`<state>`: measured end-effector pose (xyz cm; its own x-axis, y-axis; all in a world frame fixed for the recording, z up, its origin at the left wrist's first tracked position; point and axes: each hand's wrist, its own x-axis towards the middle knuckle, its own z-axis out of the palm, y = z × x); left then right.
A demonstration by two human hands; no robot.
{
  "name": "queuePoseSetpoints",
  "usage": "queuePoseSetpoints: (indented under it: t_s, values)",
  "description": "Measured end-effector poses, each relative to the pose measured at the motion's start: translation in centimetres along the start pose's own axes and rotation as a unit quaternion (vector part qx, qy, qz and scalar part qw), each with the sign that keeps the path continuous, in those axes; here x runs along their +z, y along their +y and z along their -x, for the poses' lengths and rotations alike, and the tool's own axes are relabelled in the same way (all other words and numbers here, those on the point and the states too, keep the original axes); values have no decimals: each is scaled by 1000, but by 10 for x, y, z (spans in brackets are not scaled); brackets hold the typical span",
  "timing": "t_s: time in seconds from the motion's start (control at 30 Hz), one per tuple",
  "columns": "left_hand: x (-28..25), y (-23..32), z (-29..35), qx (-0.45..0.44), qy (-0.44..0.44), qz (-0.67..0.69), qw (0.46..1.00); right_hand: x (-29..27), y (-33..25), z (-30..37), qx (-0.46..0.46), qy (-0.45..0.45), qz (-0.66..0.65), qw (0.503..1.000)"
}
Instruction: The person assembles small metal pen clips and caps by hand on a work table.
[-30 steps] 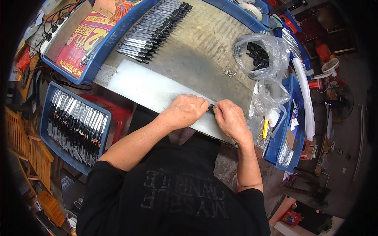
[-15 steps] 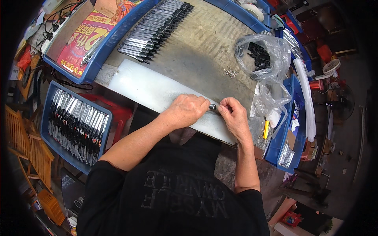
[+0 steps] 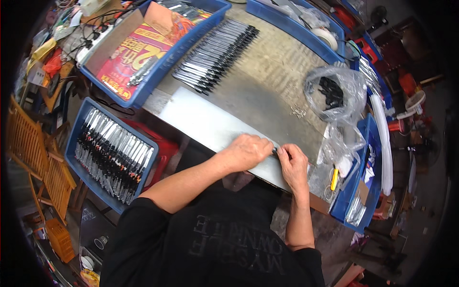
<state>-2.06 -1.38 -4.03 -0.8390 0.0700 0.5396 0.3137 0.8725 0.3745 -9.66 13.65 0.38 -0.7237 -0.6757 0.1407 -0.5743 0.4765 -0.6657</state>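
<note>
Over the white board [image 3: 205,119] at the table's near edge, my two hands meet. My left hand [image 3: 249,152] is closed, fingers curled, with a small black cylindrical piece [image 3: 274,150] showing at its fingertips. My right hand [image 3: 293,163] pinches at the other end of that piece with thumb and forefinger. Most of the piece is hidden by the fingers. Beyond the board lies a slanted row of clear-and-black pens [image 3: 215,56]. Small metal bits [image 3: 297,112] are scattered to the right, near a clear plastic bag [image 3: 353,91] of black parts [image 3: 331,93].
A blue tray [image 3: 152,158] full of pens stands low at the left, beside a red stool [image 3: 166,152]. Another blue tray [image 3: 160,60] holds a printed box at the far left. At the right are a yellow-handled tool [image 3: 334,180] and a blue bin [image 3: 342,203].
The whole view has shifted, so the table sits lower and further right. My hands have come closer together, and less of the black piece shows between them.
</note>
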Motion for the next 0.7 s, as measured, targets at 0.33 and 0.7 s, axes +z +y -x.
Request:
queuePoseSetpoints:
  t_s: [0.33, 0.7]
  values:
    - [-5, 3, 2, 1, 21, 21, 1000, 9, 4, 9, 7, 45, -41, 998]
    - [-73, -64, 8, -69, 78, -77, 992, 18, 12, 14, -32, 117, -32, 992]
